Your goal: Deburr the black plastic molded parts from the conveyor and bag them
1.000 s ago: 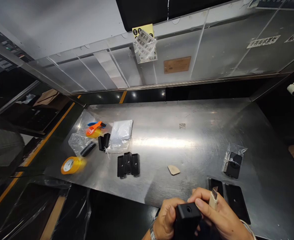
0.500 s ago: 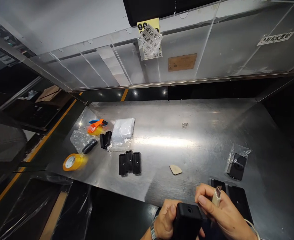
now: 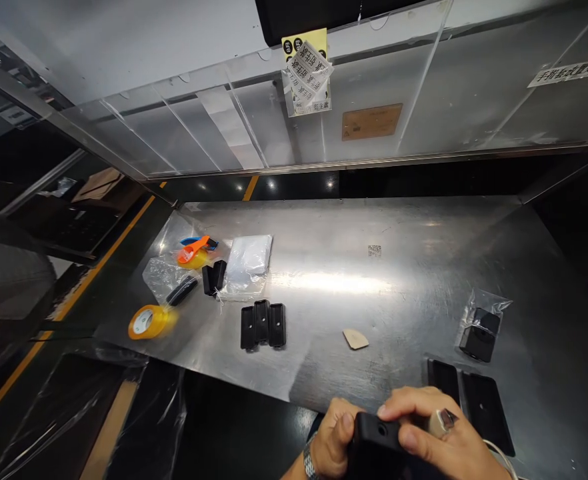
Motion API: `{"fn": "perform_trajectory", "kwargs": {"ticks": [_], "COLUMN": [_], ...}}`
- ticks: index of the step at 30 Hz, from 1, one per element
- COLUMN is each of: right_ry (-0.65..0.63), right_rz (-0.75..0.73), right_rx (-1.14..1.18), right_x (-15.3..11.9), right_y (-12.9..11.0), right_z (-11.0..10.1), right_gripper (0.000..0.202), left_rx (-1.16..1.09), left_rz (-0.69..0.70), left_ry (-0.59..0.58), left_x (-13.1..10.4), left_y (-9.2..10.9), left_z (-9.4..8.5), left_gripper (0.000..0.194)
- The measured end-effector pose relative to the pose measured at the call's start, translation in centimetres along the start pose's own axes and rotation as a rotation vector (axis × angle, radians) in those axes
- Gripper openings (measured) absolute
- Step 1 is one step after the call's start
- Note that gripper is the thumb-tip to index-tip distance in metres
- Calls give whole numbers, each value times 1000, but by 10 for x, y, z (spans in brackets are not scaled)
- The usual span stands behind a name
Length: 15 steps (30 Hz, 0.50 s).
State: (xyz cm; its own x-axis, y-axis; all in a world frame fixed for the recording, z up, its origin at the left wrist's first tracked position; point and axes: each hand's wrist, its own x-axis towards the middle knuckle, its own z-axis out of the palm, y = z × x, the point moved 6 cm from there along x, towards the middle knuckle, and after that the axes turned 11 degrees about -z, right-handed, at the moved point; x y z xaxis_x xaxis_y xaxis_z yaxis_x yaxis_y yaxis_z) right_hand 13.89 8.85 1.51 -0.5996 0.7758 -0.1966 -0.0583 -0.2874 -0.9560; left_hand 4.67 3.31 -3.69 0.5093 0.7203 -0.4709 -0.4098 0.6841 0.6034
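My left hand (image 3: 331, 433), at the bottom of the view, is wrapped round a black box-shaped plastic part (image 3: 369, 443) with a round hole in its end face. My right hand (image 3: 439, 433) holds a small pale-handled knife (image 3: 441, 423), its dark metal tip pointing up between the fingers. The fingertips of that same hand touch the top edge and end of the black part. The lower end of the part is cut off by the frame. Just beyond my right hand lie black shallow trays (image 3: 487, 407) on the metal table.
The metal table (image 3: 324, 247) bears a pale wedge-shaped scrap (image 3: 356, 339), a bagged black part (image 3: 480, 333) at right, and several small black trays (image 3: 263, 323). On the left are yellow tape (image 3: 149, 322), an orange tape dispenser (image 3: 194, 249) and plastic bags (image 3: 249, 257).
My right hand has moved left and onto the black part, its fingertips now touching the end. The knife has tilted in the hand. The view has shifted slightly.
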Motion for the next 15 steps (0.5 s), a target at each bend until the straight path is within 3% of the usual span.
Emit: {"fn": "perform_trajectory", "kwargs": {"ticks": [5,10,15], "right_ry": [311,261,339], "right_rz": [-1,2,193], "right_rx": [-120,-110,-69], "right_x": [8,13,13], "right_y": [13,28,46], "right_z": [-19,-15,-10], "right_gripper": [33,50,45], "left_rx": [-79,-78,-116], "left_rz": [219,214,164], "left_ry": [197,274,295], "left_x": [-6,-9,-10], "left_y": [19,31,28], "left_z": [-11,-10,-11], "left_gripper": [73,51,36]}}
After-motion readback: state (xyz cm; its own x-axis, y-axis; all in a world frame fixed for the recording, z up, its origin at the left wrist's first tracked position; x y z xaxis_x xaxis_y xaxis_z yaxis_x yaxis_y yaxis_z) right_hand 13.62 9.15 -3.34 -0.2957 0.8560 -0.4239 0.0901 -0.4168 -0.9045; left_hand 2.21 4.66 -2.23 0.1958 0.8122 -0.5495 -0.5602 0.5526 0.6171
